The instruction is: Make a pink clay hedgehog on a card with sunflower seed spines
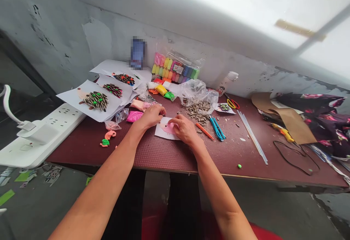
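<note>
A small white card (161, 134) lies on the table in front of me, with a flattened pale pink clay shape (168, 128) and tiny dark dots on it. My left hand (153, 115) is closed at the card's upper left edge, its fingertips curled together near a small dark bit. Over the right part of the clay, my right hand (186, 128) has its fingers bent and drawn together, touching the shape. Whatever is between those fingertips is hidden. Right behind that hand lies a heap of striped sunflower seeds (198, 110). A bright pink clay lump (135, 116) sits beside my left wrist.
Seed-covered hedgehog pictures (97, 101) lie at left by a power strip (49, 130). Behind are packed coloured clays (175, 68). To the right are an orange pen (205, 131), a blue cutter (217, 127), scissors (232, 103), glue sticks (253, 138) and a yellow glue gun (286, 134).
</note>
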Available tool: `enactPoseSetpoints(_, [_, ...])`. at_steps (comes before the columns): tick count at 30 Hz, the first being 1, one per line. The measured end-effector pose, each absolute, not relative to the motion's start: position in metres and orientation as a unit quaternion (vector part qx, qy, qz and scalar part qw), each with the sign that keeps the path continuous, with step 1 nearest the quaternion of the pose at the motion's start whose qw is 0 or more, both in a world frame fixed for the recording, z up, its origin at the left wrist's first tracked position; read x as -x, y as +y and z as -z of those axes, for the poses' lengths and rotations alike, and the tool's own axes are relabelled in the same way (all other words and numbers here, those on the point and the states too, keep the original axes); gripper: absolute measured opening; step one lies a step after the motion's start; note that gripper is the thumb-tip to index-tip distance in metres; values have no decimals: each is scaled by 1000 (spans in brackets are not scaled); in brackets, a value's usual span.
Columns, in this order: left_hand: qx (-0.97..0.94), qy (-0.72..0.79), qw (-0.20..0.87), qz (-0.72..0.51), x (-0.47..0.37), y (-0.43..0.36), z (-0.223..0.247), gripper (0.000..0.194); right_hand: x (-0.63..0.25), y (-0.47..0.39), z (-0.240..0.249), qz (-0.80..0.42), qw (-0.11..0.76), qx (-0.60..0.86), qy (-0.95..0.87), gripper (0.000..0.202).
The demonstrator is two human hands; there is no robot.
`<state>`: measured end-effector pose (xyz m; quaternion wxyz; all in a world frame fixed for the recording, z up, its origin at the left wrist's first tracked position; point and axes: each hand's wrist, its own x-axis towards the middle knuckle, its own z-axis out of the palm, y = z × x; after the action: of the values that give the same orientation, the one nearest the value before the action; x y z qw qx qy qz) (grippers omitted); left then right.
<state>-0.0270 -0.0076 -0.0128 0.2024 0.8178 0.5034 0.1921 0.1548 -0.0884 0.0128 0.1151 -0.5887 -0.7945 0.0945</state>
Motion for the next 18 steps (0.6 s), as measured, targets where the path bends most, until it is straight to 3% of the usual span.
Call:
enactPoseSetpoints(6, [-823, 492, 205, -196, 28, -8, 12, 31, -156, -90, -10, -55, 154, 583, -796, 40])
enactPoseSetpoints(14, [-819, 510, 197, -176, 27, -10, 8, 31, -153, -94, -13, -30, 81, 556, -827, 35])
enactPoseSetpoints(18, [-825, 503, 191, -173, 26, -11, 6, 31, -154, -98, -11, -32, 99, 555, -825, 37])
